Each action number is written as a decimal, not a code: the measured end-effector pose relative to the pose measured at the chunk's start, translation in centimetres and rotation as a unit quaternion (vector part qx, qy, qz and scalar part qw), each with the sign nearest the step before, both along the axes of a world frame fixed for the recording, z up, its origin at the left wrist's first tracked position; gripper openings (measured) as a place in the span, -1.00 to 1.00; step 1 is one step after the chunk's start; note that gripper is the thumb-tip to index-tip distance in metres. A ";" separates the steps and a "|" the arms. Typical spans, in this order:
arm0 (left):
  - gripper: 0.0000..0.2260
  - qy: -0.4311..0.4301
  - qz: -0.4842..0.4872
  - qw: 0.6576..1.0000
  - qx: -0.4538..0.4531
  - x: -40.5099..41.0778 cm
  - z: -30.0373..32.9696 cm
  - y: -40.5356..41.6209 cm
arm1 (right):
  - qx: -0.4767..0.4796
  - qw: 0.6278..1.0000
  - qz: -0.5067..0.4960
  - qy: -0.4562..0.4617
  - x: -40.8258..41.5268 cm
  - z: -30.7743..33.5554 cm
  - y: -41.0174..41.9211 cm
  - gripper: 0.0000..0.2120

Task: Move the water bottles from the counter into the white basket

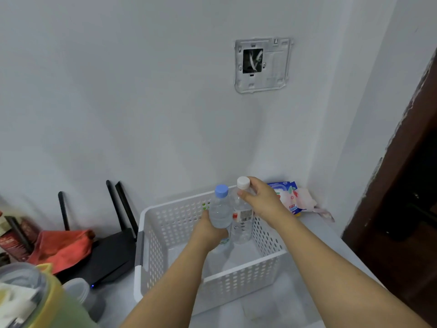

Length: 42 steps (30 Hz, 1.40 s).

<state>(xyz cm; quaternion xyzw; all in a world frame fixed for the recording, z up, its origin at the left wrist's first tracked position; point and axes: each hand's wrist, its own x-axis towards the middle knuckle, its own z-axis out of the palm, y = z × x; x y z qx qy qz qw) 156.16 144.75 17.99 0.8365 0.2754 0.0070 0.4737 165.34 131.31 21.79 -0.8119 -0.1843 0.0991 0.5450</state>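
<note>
Over the white basket (151, 242) on the counter (272, 311), my left hand (209, 229) grips the blue-capped bottle (220, 209), my right hand (262, 200) pinches the white-capped bottle (241, 223) below its cap, both upright for lowering in.

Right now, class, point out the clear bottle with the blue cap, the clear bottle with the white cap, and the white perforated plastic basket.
Clear bottle with the blue cap (220, 214): head view, on its body.
Clear bottle with the white cap (243, 182): head view, on its cap.
White perforated plastic basket (236, 284): head view, on its near wall.
</note>
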 end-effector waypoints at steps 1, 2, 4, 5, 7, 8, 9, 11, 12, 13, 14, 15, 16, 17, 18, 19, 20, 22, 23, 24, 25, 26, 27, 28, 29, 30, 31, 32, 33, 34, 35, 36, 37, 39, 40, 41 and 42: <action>-0.76 -0.002 0.004 1.000 0.001 0.2 0.0 0.1 | -0.007 1.000 0.009 -0.007 -0.1 0.0 0.1 -0.68; -0.70 -0.005 0.011 1.000 -0.009 0.3 -0.1 0.1 | -0.014 1.000 0.016 -0.014 -0.1 0.0 0.2 -0.68; -0.71 -0.014 0.014 0.999 -0.040 0.4 -0.4 0.1 | -0.020 0.999 0.016 -0.018 -0.2 0.1 0.3 -0.66; -0.68 -0.013 0.016 0.998 -0.055 0.3 -0.4 0.1 | -0.021 1.000 0.013 -0.018 -0.2 0.1 0.3 -0.65; -0.58 -0.002 0.016 0.997 -0.073 0.3 -0.3 0.0 | -0.026 0.999 0.012 -0.015 -0.2 0.2 0.2 -0.64; -0.59 0.000 0.017 0.997 -0.079 0.3 -0.5 0.1 | -0.030 0.999 0.013 -0.015 -0.2 0.3 0.3 -0.63; -0.62 0.001 0.020 0.996 -0.083 0.4 -0.6 0.2 | -0.037 0.999 0.013 -0.017 -0.3 0.3 0.3 -0.62; -0.68 0.004 0.023 0.996 -0.086 0.2 -0.7 0.2 | -0.054 0.998 0.011 -0.022 -0.4 0.3 0.4 -0.60; -0.71 0.006 0.019 0.996 -0.081 0.2 -0.7 0.3 | -0.060 0.998 0.011 -0.021 -0.5 0.4 0.4 -0.59; -0.74 0.007 0.015 0.997 -0.078 0.2 -0.7 0.3 | -0.061 0.998 0.012 -0.015 -0.5 0.6 0.4 -0.58; -0.79 0.010 0.012 0.997 -0.077 0.1 -0.6 0.3 | -0.060 0.998 0.014 -0.008 -0.6 0.9 0.4 -0.58; -0.82 0.012 0.009 0.997 -0.070 0.0 -0.3 0.2 | -0.061 0.998 0.017 -0.001 -0.6 1.3 0.3 -0.58; -0.83 0.013 0.001 0.998 -0.056 -0.1 -0.1 0.1 | -0.065 0.998 0.021 0.001 -0.8 1.7 0.0 -0.57; -0.82 0.011 -0.005 0.999 -0.044 -0.2 0.3 0.1 | -0.075 0.997 0.020 -0.001 -1.1 2.3 -0.3 -0.54; -0.78 0.005 -0.004 0.999 -0.038 -0.3 0.7 0.0 | -0.087 0.996 0.016 -0.004 -1.5 2.9 -0.7 -0.50; -0.74 -0.004 0.000 0.999 -0.044 -0.5 1.2 0.0 | -0.098 0.995 0.011 -0.007 -2.0 3.5 -1.2 -0.46; -0.68 -0.013 0.007 0.998 -0.054 -0.8 1.9 0.0 | -0.108 0.994 0.007 -0.011 -2.6 4.1 -1.7 -0.43; -0.52 -0.039 0.025 0.998 -0.049 -1.7 3.7 -0.1 | -0.136 0.990 0.000 -0.029 -3.9 5.2 -2.9 -0.41; -0.48 -0.056 0.026 0.998 -0.012 -2.3 4.8 -0.2 | -0.148 0.988 -0.006 -0.039 -4.6 5.7 -3.7 -0.41; -0.47 -0.077 0.022 0.996 0.043 -2.9 5.8 -0.4 | -0.157 0.986 -0.011 -0.050 -5.4 6.2 -4.4 -0.42; -0.47 -0.103 0.014 0.989 0.106 -3.4 6.8 -0.5 | -0.167 0.984 -0.016 -0.062 -6.1 6.8 -5.3 -0.42; -0.49 -0.126 -0.003 0.978 0.168 -3.8 7.6 -0.7 | -0.180 0.980 -0.023 -0.077 -6.8 7.4 -6.1 -0.44; -0.50 -0.144 -0.026 0.964 0.220 -4.2 8.4 -0.8 | -0.198 0.975 -0.031 -0.092 -7.3 7.9 -7.0 -0.48; -0.52 -0.162 -0.053 0.950 0.263 -4.5 9.2 -1.2 | -0.216 0.970 -0.042 -0.107 -7.9 8.5 -7.9 -0.52; -0.53 -0.175 -0.079 0.936 0.296 -4.6 9.9 -1.4 | -0.235 0.964 -0.050 -0.116 -8.3 8.9 -8.8 -0.56; -0.54 -0.180 -0.096 0.925 0.321 -4.4 10.6 -1.6 | -0.252 0.958 -0.054 -0.122 -8.3 9.3 -9.3 -0.57; -0.54 -0.186 -0.111 0.914 0.344 -4.3 11.3 -2.0 | -0.268 0.953 -0.060 -0.128 -8.4 9.7 -10.1 -0.55; -0.54 -0.194 -0.126 0.900 0.368 -4.1 12.0 -2.5 | -0.283 0.947 -0.067 -0.137 -8.5 10.0 -10.8 -0.51; -0.55 -0.203 -0.141 0.886 0.392 -3.9 12.6 -3.1 | -0.296 0.941 -0.074 -0.148 -8.6 10.1 -11.5 -0.48; -0.55 -0.214 -0.157 0.872 0.411 -3.7 13.0 -3.7 | -0.309 0.935 -0.081 -0.157 -8.8 10.3 -12.2 -0.45; -0.55 -0.221 -0.173 0.859 0.428 -3.4 13.3 -4.3 | -0.322 0.929 -0.087 -0.162 -8.9 10.3 -12.8 -0.43; -0.56 -0.225 -0.188 0.849 0.439 -3.1 13.6 -4.9 | -0.336 0.923 -0.092 -0.163 -9.1 10.3 -13.5 -0.42; -0.55 -0.225 -0.202 0.842 0.446 -2.7 13.7 -5.4 | -0.348 0.918 -0.101 -0.162 -9.5 10.3 -14.2 -0.41; -0.55 -0.225 -0.230 0.834 0.449 -1.7 13.9 -6.9 | -0.363 0.910 -0.128 -0.156 -10.4 10.4 -16.0 -0.39; -0.55 -0.228 -0.243 0.830 0.447 -1.2 14.0 -7.8 | -0.366 0.907 -0.143 -0.152 -10.9 10.6 -17.0 -0.39; -0.53 -0.236 -0.260 0.825 0.443 -0.8 14.1 -8.8 | -0.368 0.904 -0.160 -0.148 -11.5 10.7 -18.1 -0.40; -0.49 -0.245 -0.282 0.816 0.441 -0.3 14.2 -10.1 | -0.372 0.900 -0.178 -0.143 -12.1 10.9 -19.2 -0.40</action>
